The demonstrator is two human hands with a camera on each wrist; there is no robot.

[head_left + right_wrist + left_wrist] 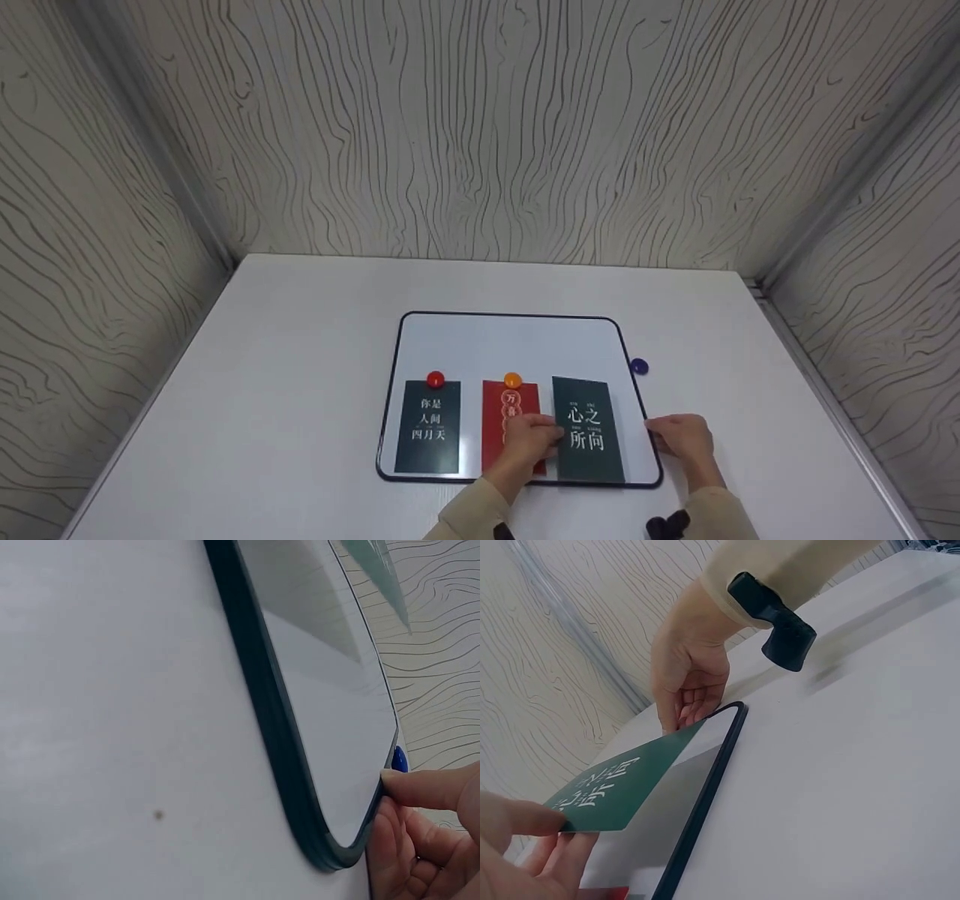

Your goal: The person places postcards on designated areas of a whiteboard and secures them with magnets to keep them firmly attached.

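My left hand (527,441) pinches the left edge of a dark green card (589,466) printed with white characters. In the left wrist view this card (641,784) is raised over the whiteboard, thumb on top and fingers beneath. The whiteboard (517,341), framed in black, lies on the table. At its right edge, my right hand (684,436) grips the frame between thumb and fingers, as the right wrist view shows with the thumb (420,787) on the rim. A red card (493,420) under an orange magnet (512,380) is partly hidden behind my left hand.
Another dark green card (427,454) lies at the board's left under a red magnet (436,379). Just outside the board's right edge sits a purple-blue magnet (640,366). Wood-patterned panels (480,135) enclose the white table (300,360) at the back and sides.
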